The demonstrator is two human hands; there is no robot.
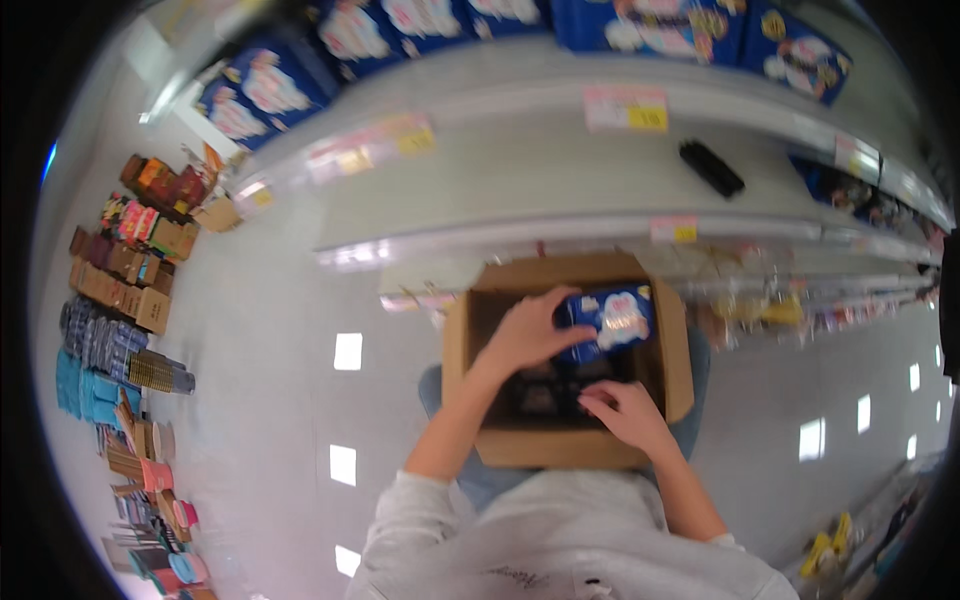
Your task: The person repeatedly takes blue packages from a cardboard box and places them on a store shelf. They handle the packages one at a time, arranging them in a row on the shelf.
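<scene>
An open cardboard box (679, 382) sits before me, over my legs, its flaps turned outward. My left hand (529, 330) grips a blue package (613, 319) by its left end, thumb below and fingers above. The package is printed with a white and pink pattern and is held over the far right part of the box. Deeper in the box lie several dark packages (536, 397), dim in the shadow. My right hand (622, 409) reaches over the box's near right part, its fingertips at these packages. Whether it holds one cannot be made out.
Beyond the box, a white shelf (487, 172) carries a black object (711, 168). More blue packages (652, 26) stand on the shelf above. Price labels (626, 109) line the shelf edges. Cartons (124, 289) and plastic goods stand along the left of the shiny floor (277, 390).
</scene>
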